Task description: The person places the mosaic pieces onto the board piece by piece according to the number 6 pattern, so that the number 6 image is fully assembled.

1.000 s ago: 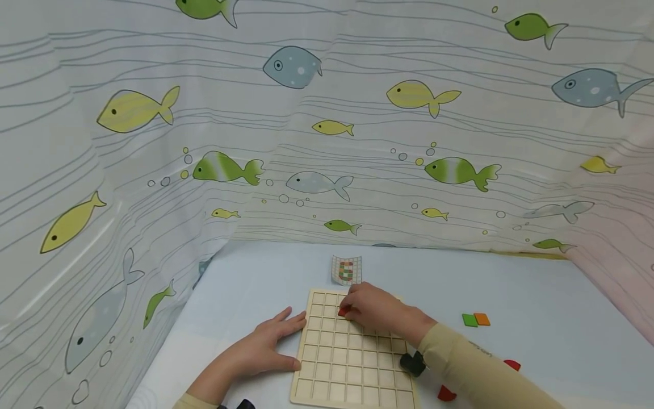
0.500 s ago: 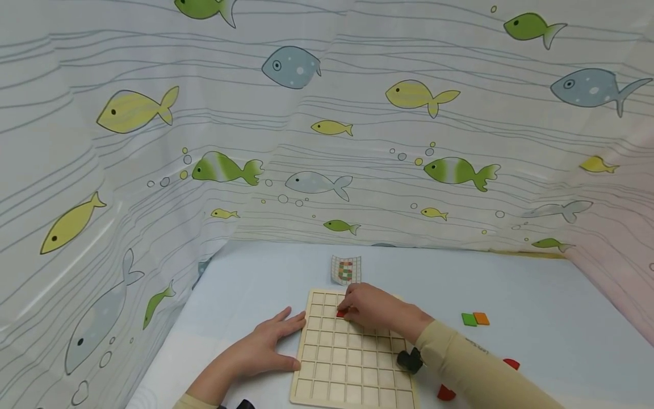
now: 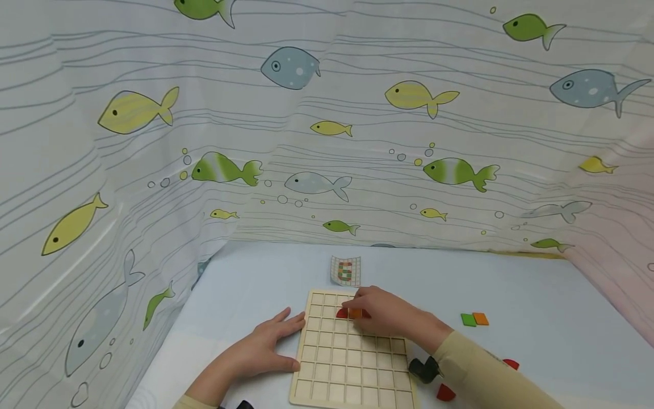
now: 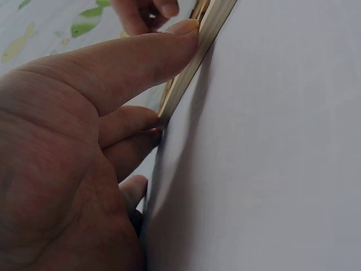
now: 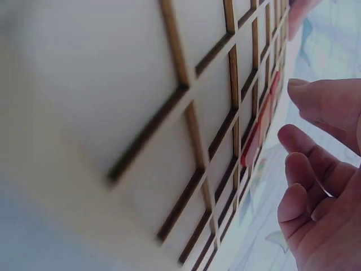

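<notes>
Hovering with the right hand (image 3: 382, 311) — parting thumb from fingers, gripping nothing visible — just over the red piece (image 3: 341, 313) and orange piece (image 3: 355, 313), running crosswise in the second row from the far edge of the grid board (image 3: 339, 357). Resting the left hand (image 3: 263, 350) farther off, spreading its fingers against the board's left edge. Losing part of a second red piece (image 3: 365, 313) behind the right hand; not making out fingertip contact.

- left hand (image 4: 62, 152) with its thumb tip against the edge of the wooden board (image 4: 208, 35);
- right hand (image 4: 134, 16), partly visible, at the top;
- fish-patterned backdrop (image 4: 53, 42), upper left;
- pale surface (image 4: 282, 141), right
</notes>
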Available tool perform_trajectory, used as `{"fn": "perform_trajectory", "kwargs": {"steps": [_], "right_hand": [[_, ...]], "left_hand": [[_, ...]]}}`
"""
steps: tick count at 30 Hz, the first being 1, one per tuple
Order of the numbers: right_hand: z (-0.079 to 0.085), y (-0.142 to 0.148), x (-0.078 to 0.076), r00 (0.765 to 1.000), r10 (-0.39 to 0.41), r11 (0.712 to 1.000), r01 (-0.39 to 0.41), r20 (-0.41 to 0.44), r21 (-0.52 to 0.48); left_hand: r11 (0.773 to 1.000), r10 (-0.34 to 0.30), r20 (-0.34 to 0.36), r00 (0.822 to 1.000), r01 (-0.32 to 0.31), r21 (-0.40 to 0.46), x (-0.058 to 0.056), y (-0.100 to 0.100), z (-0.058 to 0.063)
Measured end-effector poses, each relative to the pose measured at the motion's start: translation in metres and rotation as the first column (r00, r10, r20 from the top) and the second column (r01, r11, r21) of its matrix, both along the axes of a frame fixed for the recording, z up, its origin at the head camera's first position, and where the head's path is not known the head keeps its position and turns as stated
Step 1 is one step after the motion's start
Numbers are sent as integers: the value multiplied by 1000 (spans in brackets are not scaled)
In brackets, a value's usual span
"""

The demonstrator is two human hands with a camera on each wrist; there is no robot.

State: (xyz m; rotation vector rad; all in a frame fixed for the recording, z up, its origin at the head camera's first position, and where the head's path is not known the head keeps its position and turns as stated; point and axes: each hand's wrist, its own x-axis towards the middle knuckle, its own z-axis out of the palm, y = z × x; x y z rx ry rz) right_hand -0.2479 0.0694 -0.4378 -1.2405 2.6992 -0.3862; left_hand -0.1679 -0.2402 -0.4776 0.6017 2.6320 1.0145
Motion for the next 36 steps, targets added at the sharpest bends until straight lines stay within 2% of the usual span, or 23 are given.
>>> {"fn": "perform_trajectory", "kwargs": {"steps": [12,21,26,30,36], "right_hand": [[1,51,24,992,-113,988,117,48,-97],[4,85,38,973,-224,965,229,50,-131],[3,104,47,964,-257,952,263,60,-153],[2,120,57,950,-297,934,309,91,-179],[-1,138,73,909,-392,893,413,141,-179]], "left_hand": [[1000,8,-1,1000,-8,-11,0,-1,-2],[1000,1,2,1000,-1,-8,-1,1,0],[1000,9,8,1000,-9,-13,1,0,1],[1000,10,-5,1000,-10,-13,2,-1,-1],[1000,1,-2,1000,-1,4,-1,0,-3]]}}
